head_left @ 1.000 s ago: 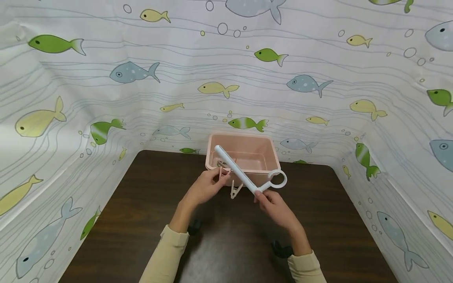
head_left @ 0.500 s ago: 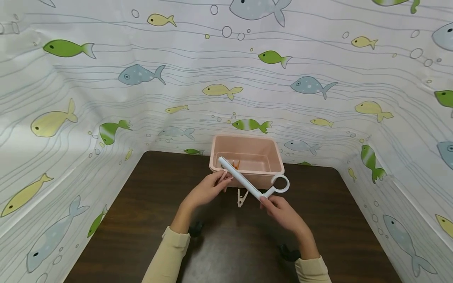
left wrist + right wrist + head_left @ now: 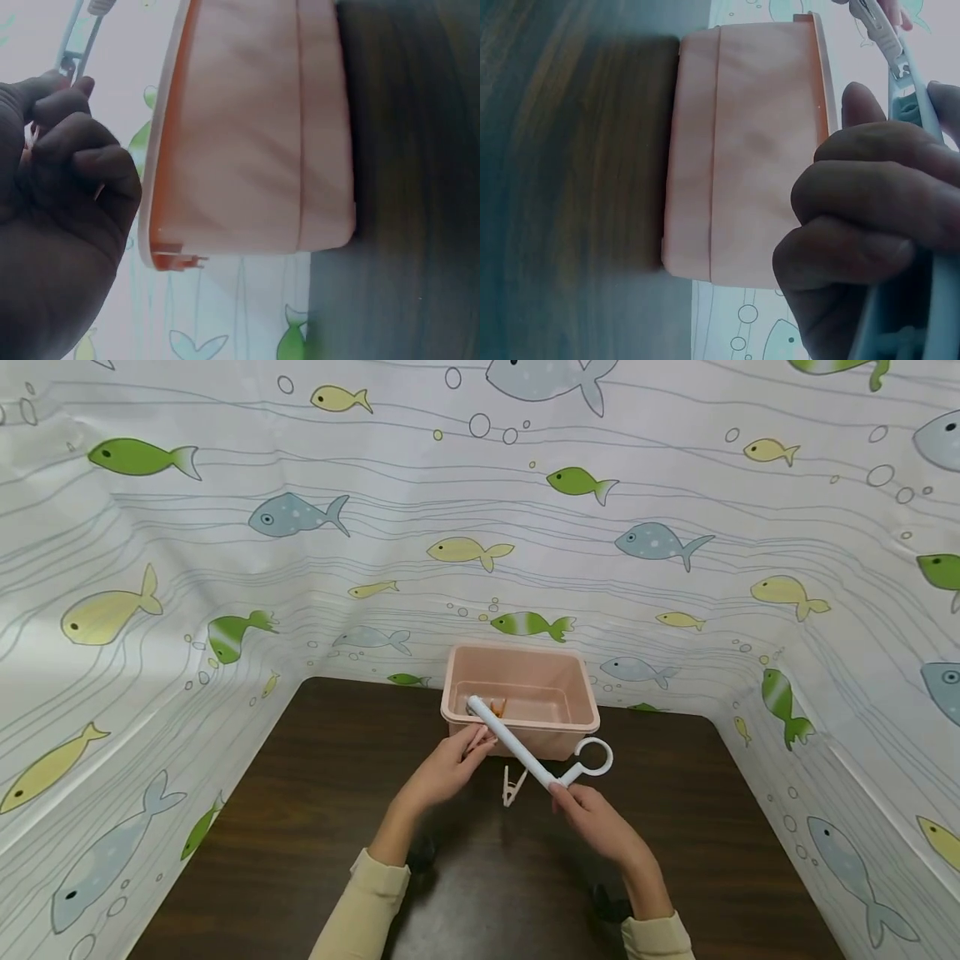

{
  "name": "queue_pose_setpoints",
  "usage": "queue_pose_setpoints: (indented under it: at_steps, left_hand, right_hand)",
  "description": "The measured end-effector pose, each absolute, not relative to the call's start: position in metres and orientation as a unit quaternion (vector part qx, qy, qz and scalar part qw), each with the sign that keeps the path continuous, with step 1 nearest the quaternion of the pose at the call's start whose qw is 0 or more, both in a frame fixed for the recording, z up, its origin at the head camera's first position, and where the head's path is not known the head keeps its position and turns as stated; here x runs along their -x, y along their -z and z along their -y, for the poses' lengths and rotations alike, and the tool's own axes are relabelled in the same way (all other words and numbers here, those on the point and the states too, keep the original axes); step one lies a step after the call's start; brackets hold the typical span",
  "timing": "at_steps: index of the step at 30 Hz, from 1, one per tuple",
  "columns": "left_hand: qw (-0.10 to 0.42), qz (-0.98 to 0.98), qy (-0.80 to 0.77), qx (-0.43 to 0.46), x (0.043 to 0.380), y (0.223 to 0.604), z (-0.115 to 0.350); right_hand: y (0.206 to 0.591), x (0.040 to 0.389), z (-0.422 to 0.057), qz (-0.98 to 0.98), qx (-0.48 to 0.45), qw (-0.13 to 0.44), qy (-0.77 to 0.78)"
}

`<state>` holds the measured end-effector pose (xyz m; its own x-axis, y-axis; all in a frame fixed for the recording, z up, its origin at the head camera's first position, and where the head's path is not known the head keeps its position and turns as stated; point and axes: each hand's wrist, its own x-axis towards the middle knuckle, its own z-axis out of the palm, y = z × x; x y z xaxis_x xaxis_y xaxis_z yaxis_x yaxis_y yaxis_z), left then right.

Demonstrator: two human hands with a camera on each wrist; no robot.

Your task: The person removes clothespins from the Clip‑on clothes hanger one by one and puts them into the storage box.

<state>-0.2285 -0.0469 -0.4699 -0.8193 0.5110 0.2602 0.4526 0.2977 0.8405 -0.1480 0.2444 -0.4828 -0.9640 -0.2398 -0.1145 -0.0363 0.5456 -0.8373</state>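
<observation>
- Right hand (image 3: 596, 818) clamps, fingers curled, on the pale blue plastic folding hanger (image 3: 512, 743) near its joint; the slim bar slants up and away from the grip toward the person's left.
- The hanger's round plastic hook (image 3: 595, 741) stands just beyond the right-hand grip, free of both hands.
- Left hand (image 3: 447, 764) pinches a small pale pink plastic clip (image 3: 476, 739) between thumb and fingers, just beside the bar's far end; whether it is fastened there cannot be told.
- Between the two grips, a cream-coloured V-shaped plastic clip (image 3: 509, 793) hangs below the bar, probably free to swing.
- Ahead of both grips sits a pink plastic bin (image 3: 525, 668), an orange clip (image 3: 498, 707) inside it.
- The hanger looks light, stiff and smooth, likely to twist or fold at its joint; a firm hold close to that joint seems best.
- The pink clip, probably springy, is likely best squeezed at its handle ends.
</observation>
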Motion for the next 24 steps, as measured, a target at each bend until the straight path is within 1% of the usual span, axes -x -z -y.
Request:
queue_pose_setpoints:
  at_steps: [3, 6, 13, 16, 19, 24]
  left_hand:
    - [-0.004, -0.819, -0.491, -0.296, 0.225, 0.471, 0.045]
    - [-0.054, -0.839, -0.456, -0.292, 0.221, 0.472, 0.043]
    - [-0.215, -0.875, -0.315, -0.297, 0.218, 0.48, 0.04]
    - [-0.269, -0.872, -0.265, -0.312, 0.22, 0.482, 0.039]
    - [-0.302, -0.865, -0.239, -0.322, 0.221, 0.481, 0.04]
    - [-0.332, -0.855, -0.219, -0.333, 0.221, 0.476, 0.04]
  right_hand:
    - [0.484, 0.147, -0.243, -0.871, 0.08, 0.108, 0.472]
    - [0.486, 0.146, -0.241, -0.869, 0.081, 0.107, 0.476]
    - [0.49, 0.145, -0.234, -0.865, 0.078, 0.106, 0.484]
    - [0.491, 0.144, -0.233, -0.865, 0.08, 0.103, 0.484]
    - [0.49, 0.145, -0.232, -0.862, 0.088, 0.101, 0.488]
    - [0.489, 0.147, -0.232, -0.842, 0.095, 0.115, 0.518]
